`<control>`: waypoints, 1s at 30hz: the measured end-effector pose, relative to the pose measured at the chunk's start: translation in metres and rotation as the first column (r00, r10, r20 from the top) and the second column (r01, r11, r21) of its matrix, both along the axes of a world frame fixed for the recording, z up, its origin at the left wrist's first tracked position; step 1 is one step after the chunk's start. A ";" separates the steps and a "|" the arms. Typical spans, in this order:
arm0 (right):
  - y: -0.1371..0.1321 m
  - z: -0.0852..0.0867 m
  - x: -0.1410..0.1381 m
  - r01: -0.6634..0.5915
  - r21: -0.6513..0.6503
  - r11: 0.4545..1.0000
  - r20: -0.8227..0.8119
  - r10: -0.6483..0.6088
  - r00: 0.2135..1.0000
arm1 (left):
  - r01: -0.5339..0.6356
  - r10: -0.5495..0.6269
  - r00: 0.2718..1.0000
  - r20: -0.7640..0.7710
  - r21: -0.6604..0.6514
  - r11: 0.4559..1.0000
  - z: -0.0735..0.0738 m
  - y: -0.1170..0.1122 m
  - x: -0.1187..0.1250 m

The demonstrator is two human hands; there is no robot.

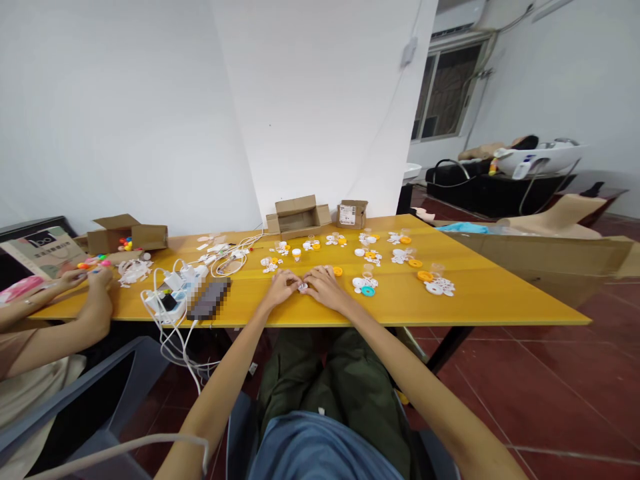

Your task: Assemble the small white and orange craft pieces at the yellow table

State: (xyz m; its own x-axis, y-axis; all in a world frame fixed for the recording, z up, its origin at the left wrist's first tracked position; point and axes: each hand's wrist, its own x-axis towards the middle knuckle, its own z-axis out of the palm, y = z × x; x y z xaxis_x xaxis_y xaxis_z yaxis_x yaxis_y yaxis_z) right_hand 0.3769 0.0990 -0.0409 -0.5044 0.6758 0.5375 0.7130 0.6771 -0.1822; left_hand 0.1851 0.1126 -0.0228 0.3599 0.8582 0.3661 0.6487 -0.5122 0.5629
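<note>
Close to the table's front edge, my left hand (281,287) and my right hand (323,285) meet at the fingertips. Pinched between them is a small whitish plastic part (303,287), its exact kind too small to make out. An orange ring-shaped piece (338,271) lies just beside my right hand. Further right sits a group with a teal disc (368,291), white discs (358,283) and a clear cup (368,269). Behind my hands stands a small white and orange cup (297,255). Similar groups of white and orange parts (440,285) are spread over the table.
To the left are a power strip (173,300) with white cables, a blurred dark device (209,299) and a co-worker's arms (75,327) at colourful small pieces. Cardboard boxes (299,219) stand at the back against the wall. A large carton (550,267) is beyond the table's right edge.
</note>
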 end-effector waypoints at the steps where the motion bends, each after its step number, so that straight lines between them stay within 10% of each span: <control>1: 0.000 0.000 0.000 0.004 0.000 1.000 0.002 -0.004 1.000 | 0.000 0.000 1.000 0.000 0.002 1.000 0.000 0.000 0.000; 22: 0.005 -0.002 0.005 0.110 0.003 0.994 -0.166 -0.108 0.980 | -0.033 0.033 0.999 0.012 0.003 0.999 0.001 -0.002 -0.002; 30: -0.003 0.000 0.004 0.193 0.012 0.981 0.006 -0.193 0.981 | -0.032 0.031 0.998 -0.063 -0.008 0.999 0.002 -0.011 0.004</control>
